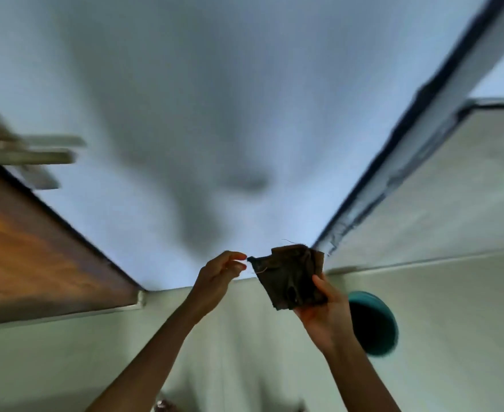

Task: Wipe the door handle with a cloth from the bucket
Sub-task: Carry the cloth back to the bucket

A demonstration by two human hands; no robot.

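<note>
A dark brown cloth [290,278] with frayed threads is held up in front of me between both hands. My right hand [323,310] grips its lower right part, thumb on the front. My left hand [219,276] pinches the cloth's left corner between fingertips. The pale metal door handle [28,157] sticks out at the far left, blurred, on the edge of a brown wooden door [36,251]. A teal bucket [374,322] stands on the floor just right of my right wrist; its inside looks dark.
A white wall [215,99] fills the middle, with shadows on it. A dark-edged frame [393,173] runs diagonally at the right beside a pale panel [467,188]. The floor [244,337] is light greenish.
</note>
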